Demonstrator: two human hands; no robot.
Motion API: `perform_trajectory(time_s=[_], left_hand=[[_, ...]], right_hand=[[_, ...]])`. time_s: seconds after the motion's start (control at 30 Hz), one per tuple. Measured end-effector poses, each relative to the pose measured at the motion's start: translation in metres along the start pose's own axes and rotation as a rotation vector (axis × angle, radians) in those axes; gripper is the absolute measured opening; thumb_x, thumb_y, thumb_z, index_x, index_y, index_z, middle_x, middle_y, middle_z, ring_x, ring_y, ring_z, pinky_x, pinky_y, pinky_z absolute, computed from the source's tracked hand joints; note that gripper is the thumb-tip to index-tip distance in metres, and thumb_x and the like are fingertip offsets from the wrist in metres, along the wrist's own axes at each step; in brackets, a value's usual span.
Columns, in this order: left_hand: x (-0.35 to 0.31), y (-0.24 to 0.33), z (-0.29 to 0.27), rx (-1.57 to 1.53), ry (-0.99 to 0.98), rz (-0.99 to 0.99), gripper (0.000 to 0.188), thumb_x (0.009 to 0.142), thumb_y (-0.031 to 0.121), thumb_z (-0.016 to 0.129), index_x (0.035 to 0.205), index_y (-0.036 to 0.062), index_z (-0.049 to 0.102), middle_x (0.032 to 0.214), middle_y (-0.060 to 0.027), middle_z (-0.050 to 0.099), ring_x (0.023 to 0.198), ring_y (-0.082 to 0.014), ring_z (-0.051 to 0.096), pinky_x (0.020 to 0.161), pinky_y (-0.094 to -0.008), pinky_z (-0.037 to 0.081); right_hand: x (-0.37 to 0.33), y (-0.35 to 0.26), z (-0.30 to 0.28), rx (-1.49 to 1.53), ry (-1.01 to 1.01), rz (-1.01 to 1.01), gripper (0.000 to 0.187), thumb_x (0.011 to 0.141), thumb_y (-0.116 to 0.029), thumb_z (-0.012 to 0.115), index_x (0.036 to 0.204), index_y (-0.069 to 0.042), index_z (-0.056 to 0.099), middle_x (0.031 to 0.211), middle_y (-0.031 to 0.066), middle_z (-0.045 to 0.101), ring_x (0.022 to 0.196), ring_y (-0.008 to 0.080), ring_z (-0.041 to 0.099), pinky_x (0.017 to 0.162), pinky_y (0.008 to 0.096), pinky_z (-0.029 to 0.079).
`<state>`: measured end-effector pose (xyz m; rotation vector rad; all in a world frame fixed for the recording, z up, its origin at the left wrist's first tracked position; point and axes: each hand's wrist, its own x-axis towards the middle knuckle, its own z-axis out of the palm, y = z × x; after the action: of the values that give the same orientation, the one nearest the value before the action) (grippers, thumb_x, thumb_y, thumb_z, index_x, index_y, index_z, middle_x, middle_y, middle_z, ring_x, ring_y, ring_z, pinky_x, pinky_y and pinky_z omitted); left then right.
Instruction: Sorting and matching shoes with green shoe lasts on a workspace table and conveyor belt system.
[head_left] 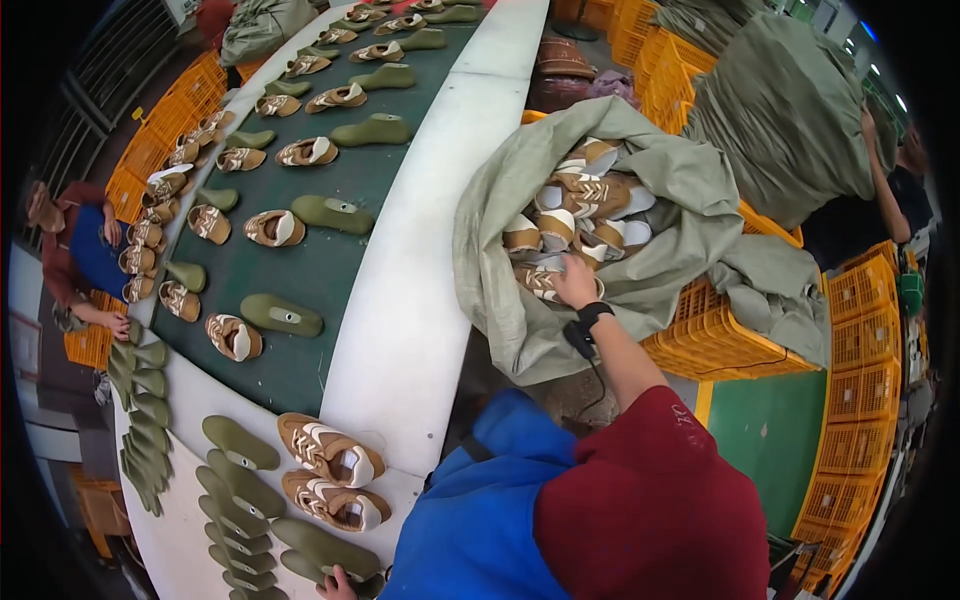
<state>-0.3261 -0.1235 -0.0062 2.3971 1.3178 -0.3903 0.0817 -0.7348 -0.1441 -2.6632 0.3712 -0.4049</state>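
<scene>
Reaching into a large grey-green sack, my right hand [577, 284] is closed on a brown and white lace-up shoe [540, 280]; its fingertips are partly hidden. More such shoes [590, 195] lie heaped in the sack [490, 250]. At the lower edge, my left hand [338, 584] shows only in part, its fingers curled at the end of a green shoe last [325, 545]. Ahead of that hand, a pair of brown shoes [325, 448] stands on the white tabletop, beside a row of green lasts [240, 495].
A green conveyor belt [270, 370] carries shoes and lasts in rows, edged by a white ledge [400, 330]. Yellow crates [730, 335] stand under and around the sack. Across the belt, another person [85, 250] handles lasts; a second [880, 190] holds a big sack [785, 120].
</scene>
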Motion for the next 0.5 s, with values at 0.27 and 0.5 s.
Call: perform_trajectory(time_s=[0.27,0.5], left_hand=[[0.021,0.034,-0.012,-0.194,-0.303,0.060,0.062,0.079,0.053,0.055,0.114,0.0015,0.055,0.114,-0.0227,0.052,0.109,-0.0354,0.046,0.094,-0.0409,0.036],[-0.015,0.176,-0.040,-0.043,0.148,0.736,0.057,0.078,0.048,0.060,0.112,0.0021,0.055,0.109,-0.0204,0.055,0.104,-0.0364,0.049,0.091,-0.0417,0.038]], right_hand=[[-0.014,0.016,0.009,-0.216,-0.383,-0.005,0.047,0.073,-0.014,0.058,0.118,-0.014,0.044,0.107,0.0170,0.051,0.092,0.0345,0.057,0.071,0.0430,0.049],[0.005,-0.030,-0.099,0.012,-0.346,-0.123,0.047,0.067,-0.040,0.064,0.100,-0.009,0.055,0.090,0.0165,0.059,0.089,0.0342,0.055,0.078,0.0422,0.045]])
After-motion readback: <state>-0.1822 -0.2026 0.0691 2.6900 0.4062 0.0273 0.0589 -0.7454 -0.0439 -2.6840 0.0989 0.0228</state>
